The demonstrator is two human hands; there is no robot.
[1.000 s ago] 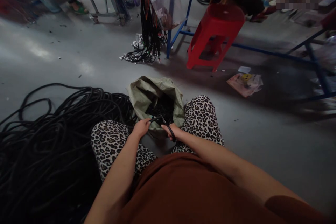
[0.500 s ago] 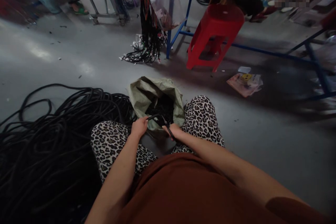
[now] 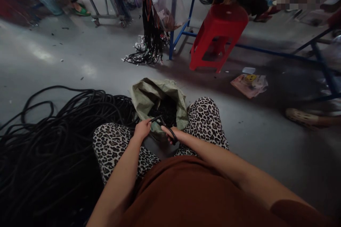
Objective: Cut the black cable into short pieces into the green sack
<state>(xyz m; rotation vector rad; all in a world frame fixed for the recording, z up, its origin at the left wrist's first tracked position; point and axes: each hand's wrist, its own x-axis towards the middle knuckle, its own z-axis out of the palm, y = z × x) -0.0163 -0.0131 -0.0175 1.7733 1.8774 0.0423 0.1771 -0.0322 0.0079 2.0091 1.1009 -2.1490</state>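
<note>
- Both hands are keeping hold of the short black cable (image 3: 162,120): left hand (image 3: 142,128) pinching one end, right hand (image 3: 174,134) gripping the other, over the green sack (image 3: 149,94) mouth, between the knees.
- Hands are barely shifting since a second ago; a sandalled foot (image 3: 301,117) is now showing at right.

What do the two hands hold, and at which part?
Both hands hold one short black cable piece above the green sack: the left hand at one end, the right hand near the other.
</note>
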